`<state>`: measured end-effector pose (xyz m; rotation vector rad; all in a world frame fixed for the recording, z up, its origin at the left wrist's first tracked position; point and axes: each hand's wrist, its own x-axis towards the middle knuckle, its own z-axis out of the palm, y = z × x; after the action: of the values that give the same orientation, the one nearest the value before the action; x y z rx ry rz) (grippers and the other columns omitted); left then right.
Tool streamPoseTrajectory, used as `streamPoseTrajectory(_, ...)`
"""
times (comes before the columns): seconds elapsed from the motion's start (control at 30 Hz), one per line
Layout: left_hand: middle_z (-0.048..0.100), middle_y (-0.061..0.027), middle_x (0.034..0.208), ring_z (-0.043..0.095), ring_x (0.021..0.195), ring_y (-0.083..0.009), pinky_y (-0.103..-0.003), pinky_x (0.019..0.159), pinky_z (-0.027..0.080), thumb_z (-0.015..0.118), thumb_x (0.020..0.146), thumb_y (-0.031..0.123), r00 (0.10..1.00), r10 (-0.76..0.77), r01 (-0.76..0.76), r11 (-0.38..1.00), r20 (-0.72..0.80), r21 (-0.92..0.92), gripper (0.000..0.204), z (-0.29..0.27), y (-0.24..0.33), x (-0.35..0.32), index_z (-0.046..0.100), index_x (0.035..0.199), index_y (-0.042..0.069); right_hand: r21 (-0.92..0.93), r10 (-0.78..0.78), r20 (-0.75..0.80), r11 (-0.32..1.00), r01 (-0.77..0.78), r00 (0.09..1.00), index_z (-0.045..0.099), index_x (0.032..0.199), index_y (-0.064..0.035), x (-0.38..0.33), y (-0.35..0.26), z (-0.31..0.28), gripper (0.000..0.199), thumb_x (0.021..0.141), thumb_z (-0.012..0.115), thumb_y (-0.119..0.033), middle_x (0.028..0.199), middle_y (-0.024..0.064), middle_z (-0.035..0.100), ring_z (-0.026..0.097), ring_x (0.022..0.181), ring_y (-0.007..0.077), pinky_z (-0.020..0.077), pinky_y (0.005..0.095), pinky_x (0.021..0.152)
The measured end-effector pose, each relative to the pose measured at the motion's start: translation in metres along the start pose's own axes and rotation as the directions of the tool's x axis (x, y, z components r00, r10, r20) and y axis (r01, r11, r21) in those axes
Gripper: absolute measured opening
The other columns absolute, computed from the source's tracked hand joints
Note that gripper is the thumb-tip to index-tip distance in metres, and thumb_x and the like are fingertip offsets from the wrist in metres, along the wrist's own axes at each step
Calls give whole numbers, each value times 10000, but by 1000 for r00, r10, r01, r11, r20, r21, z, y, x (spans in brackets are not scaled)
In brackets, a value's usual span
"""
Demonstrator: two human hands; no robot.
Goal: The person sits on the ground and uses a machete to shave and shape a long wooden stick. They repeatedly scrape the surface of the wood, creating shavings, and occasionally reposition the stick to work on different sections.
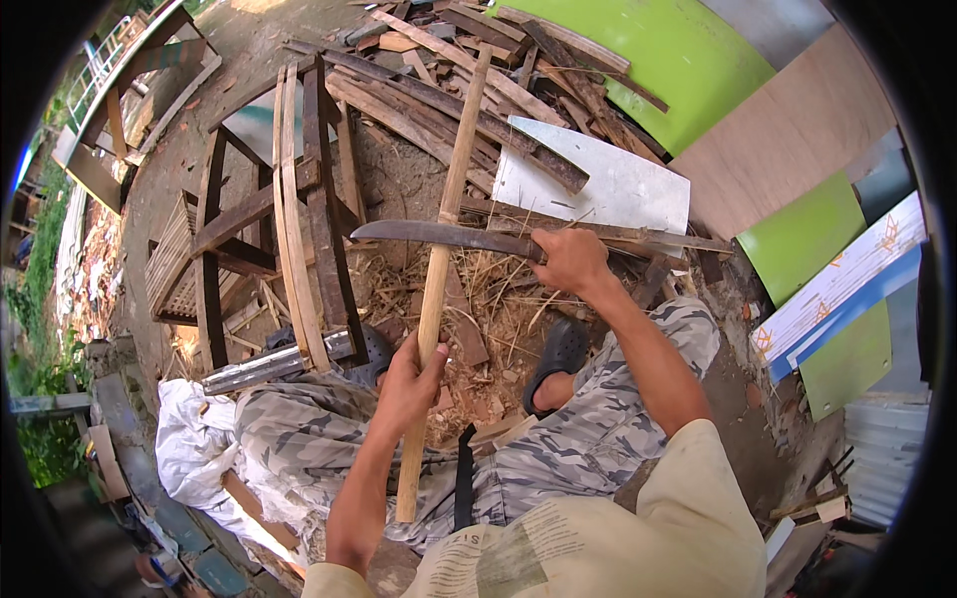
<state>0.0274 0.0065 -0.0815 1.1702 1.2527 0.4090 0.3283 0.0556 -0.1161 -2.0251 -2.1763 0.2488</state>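
Observation:
A long pale wooden pole (437,289) stands steeply slanted in front of me, its lower end over my lap. My left hand (411,384) is closed around the pole below its middle. In my right hand (571,263) is a machete (444,234), gripped at the handle, which my fingers mostly hide. The dark, slightly curved blade points left and lies across the pole, well above my left hand. Just over the blade, the pole shows a small notch or rough mark. Wood shavings (399,274) cover the ground beyond the pole.
A dark wooden frame (321,199) with thin strips stands at left. Scrap boards (429,110) pile up ahead. A white panel (588,179) lies beyond my right hand; green sheets (688,75) and a brown plywood sheet (788,110) lean at right. A white sack (194,444) sits by my left leg.

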Motion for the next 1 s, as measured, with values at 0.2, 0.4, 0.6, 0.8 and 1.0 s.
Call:
streamPoseTrajectory(0.2,467,42,653,439,484,-54,-241,439,369,551,1014,206,999,-19,18,1000,28,8,235,2,-4,0,525,1162,26,0,-86,75,996,87,993,632,843,-106,-10,-21,-7,260,724,730,-315,672,107,663,681,660,339,536,481,606)
streamPoseTrajectory(0.4,504,11,656,506,489,-82,-259,434,417,563,1007,243,1000,-11,10,1000,28,30,273,4,1,-3,511,1114,-2,26,-48,96,999,45,994,639,849,-102,-9,-27,-23,247,726,732,-296,704,121,676,688,696,345,540,478,646)
streamPoseTrajectory(0.6,502,11,651,491,486,-79,-252,439,410,571,1002,244,1000,7,-7,1000,9,4,282,2,7,-8,507,1133,2,30,7,129,1000,-11,992,654,880,-100,-3,-50,-40,240,735,722,-279,754,155,689,691,752,358,537,489,691)
streamPoseTrajectory(0.8,501,7,652,491,505,-80,-256,451,413,576,998,246,1000,0,0,1000,23,12,295,3,14,-12,508,1144,-1,114,100,103,987,-112,990,654,902,-85,-2,-29,-16,253,747,709,-278,752,176,682,680,757,389,532,500,695)
streamPoseTrajectory(1.0,512,0,671,494,508,-88,-266,455,412,590,988,277,1000,-27,26,998,15,59,345,1,10,-12,509,1162,-10,86,127,91,987,-135,988,645,903,-76,-5,-23,-14,265,767,700,-297,739,200,672,671,738,406,525,519,683)
